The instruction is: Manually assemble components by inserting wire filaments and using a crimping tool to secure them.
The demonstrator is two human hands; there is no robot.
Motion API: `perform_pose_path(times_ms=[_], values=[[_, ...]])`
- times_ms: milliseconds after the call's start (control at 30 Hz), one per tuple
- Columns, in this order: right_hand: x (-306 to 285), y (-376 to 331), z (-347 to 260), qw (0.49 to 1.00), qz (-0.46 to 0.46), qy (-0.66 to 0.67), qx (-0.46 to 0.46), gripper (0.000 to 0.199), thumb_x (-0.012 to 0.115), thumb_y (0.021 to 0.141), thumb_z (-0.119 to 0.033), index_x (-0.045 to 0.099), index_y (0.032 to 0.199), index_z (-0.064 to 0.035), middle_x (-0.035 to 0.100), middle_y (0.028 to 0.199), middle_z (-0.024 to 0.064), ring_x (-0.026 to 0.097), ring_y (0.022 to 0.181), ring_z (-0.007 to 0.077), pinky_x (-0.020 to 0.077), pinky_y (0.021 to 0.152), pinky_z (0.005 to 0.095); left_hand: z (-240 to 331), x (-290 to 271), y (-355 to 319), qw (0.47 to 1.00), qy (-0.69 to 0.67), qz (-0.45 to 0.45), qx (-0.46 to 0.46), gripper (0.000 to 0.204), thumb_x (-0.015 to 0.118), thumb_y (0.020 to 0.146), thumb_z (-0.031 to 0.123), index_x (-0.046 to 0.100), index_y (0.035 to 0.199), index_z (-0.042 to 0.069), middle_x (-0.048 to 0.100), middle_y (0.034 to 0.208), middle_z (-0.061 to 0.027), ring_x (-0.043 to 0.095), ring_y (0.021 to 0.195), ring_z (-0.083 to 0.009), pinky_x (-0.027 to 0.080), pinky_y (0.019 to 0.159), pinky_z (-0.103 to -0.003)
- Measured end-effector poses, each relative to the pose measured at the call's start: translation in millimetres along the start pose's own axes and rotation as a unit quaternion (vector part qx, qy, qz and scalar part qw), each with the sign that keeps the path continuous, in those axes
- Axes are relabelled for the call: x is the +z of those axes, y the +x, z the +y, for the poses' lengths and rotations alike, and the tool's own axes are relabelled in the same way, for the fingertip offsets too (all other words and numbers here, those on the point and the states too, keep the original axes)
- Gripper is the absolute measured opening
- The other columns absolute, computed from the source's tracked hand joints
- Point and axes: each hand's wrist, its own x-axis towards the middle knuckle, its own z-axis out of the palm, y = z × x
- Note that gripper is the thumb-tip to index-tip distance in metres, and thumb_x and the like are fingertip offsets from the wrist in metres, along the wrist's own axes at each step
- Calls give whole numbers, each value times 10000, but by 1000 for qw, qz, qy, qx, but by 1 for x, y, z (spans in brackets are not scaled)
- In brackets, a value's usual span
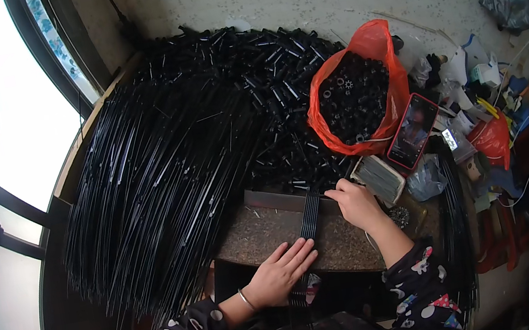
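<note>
Your left hand [281, 272] pressed flat, fingers open, on a bundle of thin black rods [308, 217] lying across the counter [255, 233]. Your right hand [354, 200] pinched their far ends; they looked light, stiff and slippery, best gripped near the ends

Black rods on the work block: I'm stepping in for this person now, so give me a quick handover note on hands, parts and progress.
Left hand: flat, fingers pressing a row of black rods on the work block.
Right hand: fingertips at the row's far end; what it pinches is too small to tell.
Supply: big rod pile to the left, small black parts in the red bag, phone beside it.
Done: one row laid side by side.
Left: cannot tell how many rods are finished.
</note>
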Motion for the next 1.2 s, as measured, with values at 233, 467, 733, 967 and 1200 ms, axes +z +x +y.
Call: perform_pose_path(times_ms=[233,467,733,967,1200], values=[[5,-2,5,998,10,67,19,205,497,811,-22,646,936,-88,563,838,109,585,734,321,482,632,388,2,-2,-1,1000,-22,4,-4,806,576,707,323,250,1374,12,228,1442,-162,210,1344,-284,201,1060,-418],[8,0,0,999,16,-7,-42,254,524,769,-14,628,989,-89,549,822,93,581,715,304,483,615,377,0,0,-2,1000,22,0,-4,872,596,710,461,248,1374,15,227,1440,-159,205,1344,-278,196,1067,-414],[10,-6,1,999,37,0,-23,252,525,749,0,637,965,-67,534,801,86,583,708,279,486,603,362,2,0,-1,999,44,-7,-6,873,588,713,486,254,1373,21,228,1439,-162,212,1341,-279,200,1064,-414],[9,-1,0,998,44,21,-28,261,528,764,1,636,989,-76,529,795,92,574,705,289,478,600,364,1,0,-1,1000,0,17,-5,853,540,747,533,260,1370,21,245,1431,-166,224,1335,-285,205,1061,-416],[17,-9,-1,996,73,57,-12,305,519,768,13,631,1032,-92,514,783,97,561,688,290,464,594,364,2,-1,0,1000,10,11,-7,829,542,755,511,261,1374,37,241,1432,-167,233,1331,-286,216,1056,-418]])
